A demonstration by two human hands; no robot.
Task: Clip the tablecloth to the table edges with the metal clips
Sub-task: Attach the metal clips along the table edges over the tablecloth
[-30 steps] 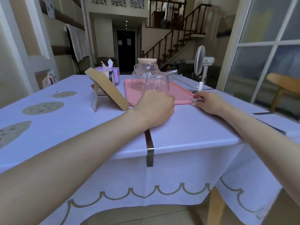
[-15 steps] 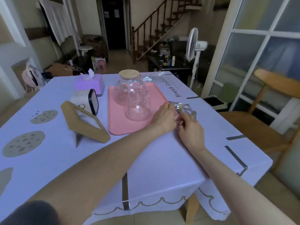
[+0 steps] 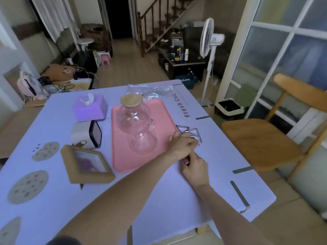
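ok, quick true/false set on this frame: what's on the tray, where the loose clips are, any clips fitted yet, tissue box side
1. The glass pitcher stands on the pink tray. True.
2. The loose metal clips lie on the tray. False: they lie on the tablecloth, just right of the tray.
3. A fitted clip already sits on the table's right edge. True.
4. The purple tissue box is right of the tray. False: it is left of it.
5. The left hand is at the loose clips, beside the tray. True.
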